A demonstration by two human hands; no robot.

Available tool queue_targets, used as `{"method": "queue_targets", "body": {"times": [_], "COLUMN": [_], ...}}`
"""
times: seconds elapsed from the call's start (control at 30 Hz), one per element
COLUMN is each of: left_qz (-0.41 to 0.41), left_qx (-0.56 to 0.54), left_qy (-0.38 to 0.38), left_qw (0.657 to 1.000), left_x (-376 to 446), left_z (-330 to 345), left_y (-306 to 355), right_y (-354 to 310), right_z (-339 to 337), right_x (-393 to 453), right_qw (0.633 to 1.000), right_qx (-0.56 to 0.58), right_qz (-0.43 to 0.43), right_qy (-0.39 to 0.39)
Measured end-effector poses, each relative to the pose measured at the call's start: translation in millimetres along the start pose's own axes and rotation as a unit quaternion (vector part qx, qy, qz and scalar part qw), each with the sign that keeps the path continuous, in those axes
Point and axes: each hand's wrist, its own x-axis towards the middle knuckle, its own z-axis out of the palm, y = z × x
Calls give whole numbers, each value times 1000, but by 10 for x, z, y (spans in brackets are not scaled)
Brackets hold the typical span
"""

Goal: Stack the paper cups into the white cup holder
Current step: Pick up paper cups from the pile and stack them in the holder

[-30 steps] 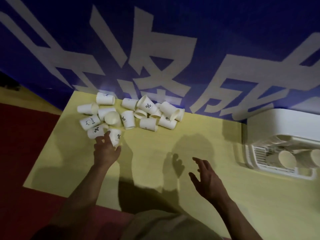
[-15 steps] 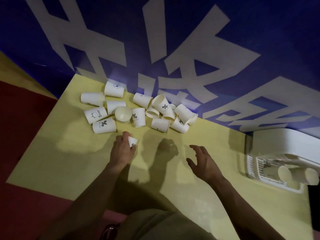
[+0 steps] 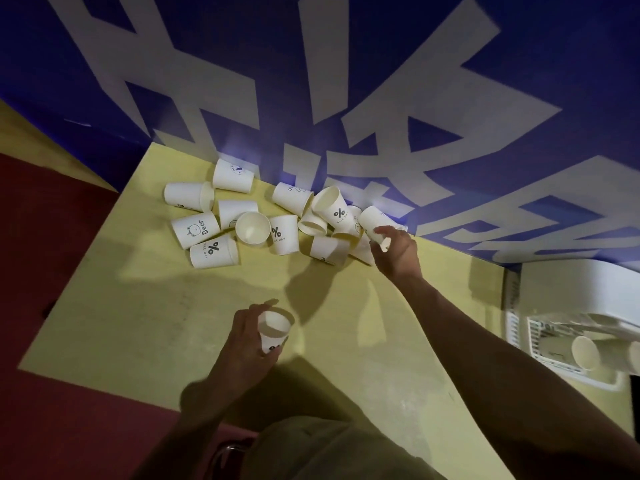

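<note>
Several white paper cups point(image 3: 256, 220) lie scattered at the far side of the yellow table point(image 3: 138, 323), against the blue wall. My left hand point(image 3: 246, 344) holds one paper cup point(image 3: 273, 329) upright above the table's near middle. My right hand point(image 3: 394, 249) reaches into the right end of the pile, and its fingers grip a tipped cup point(image 3: 372, 221). The white cup holder point(image 3: 571, 327) stands at the right edge, with cups point(image 3: 571, 351) lying in its grid tray.
A blue wall with large white characters point(image 3: 346, 98) rises right behind the pile. Red floor point(image 3: 52, 271) lies left of the table and below its near edge. My lap point(image 3: 311, 452) shows at the bottom.
My left hand has pulled back toward me with a cup, now held mouth up. My right hand has reached forward from the table's middle to the pile and taken hold of a cup.
</note>
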Motion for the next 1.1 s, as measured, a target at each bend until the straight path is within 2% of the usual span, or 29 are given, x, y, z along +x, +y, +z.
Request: {"method": "queue_targets", "body": {"times": [0.07, 0.13, 0.27, 0.33, 0.43, 0.53, 0.63, 0.87, 1.0, 1.1], "left_qz": [2, 5, 3, -9, 24, 29, 45, 50, 64, 68], "left_qx": [4, 13, 37, 40, 49, 53, 71, 90, 104, 109], "left_qy": [0, -5, -28, -44, -66, -114, -128, -146, -149, -150], "left_qw": [1000, 1000, 999, 998, 996, 992, 988, 984, 981, 980], "left_x": [6, 34, 150, 215, 256, 230, 134, -191, -389, -498], "left_z": [-47, -80, -71, -39, 46, 160, 377, 1090, 1611, 2086], "left_y": [7, 33, 118, 206, 387, 635, 903, 1625, 2111, 2493], "right_y": [-37, -72, 48, 160, 414, 802, 1261, 2303, 2882, 3313], "right_z": [20, -21, -146, -219, -365, -489, -542, -803, -1078, -1299], "right_x": [13, -30, -196, -312, -583, -916, -1287, -1952, -2121, -2204], "right_qw": [997, 994, 981, 982, 986, 984, 983, 983, 987, 985], "right_qx": [72, 89, 62, 63, 25, -7, 7, 65, 90, 82], "right_qz": [19, 8, -108, -106, -101, -99, -113, -128, -111, -136], "right_qy": [33, 70, 151, 140, 132, 151, 145, 112, 77, 61]}}
